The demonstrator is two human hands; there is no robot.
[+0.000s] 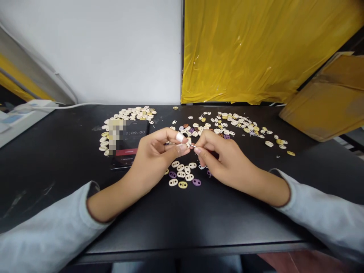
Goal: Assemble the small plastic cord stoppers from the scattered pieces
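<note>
My left hand [155,153] pinches a small white two-holed bead [187,144] between thumb and forefinger; the forefinger tip wears a white wrap. My right hand [220,155] meets it from the right, pinching a thin metal pin [193,146] whose tip touches the bead. Both hands hover just above a black table [57,159]. Under them lies a small cluster of white, yellow and purple beads [183,175].
A phone [129,144] showing a timer lies left of my hands, with a pile of cream beads [133,112] behind it. Several more beads [236,125] are scattered to the right. A cardboard box [324,98] leans at far right; yellow plastic sheeting [256,49] hangs behind.
</note>
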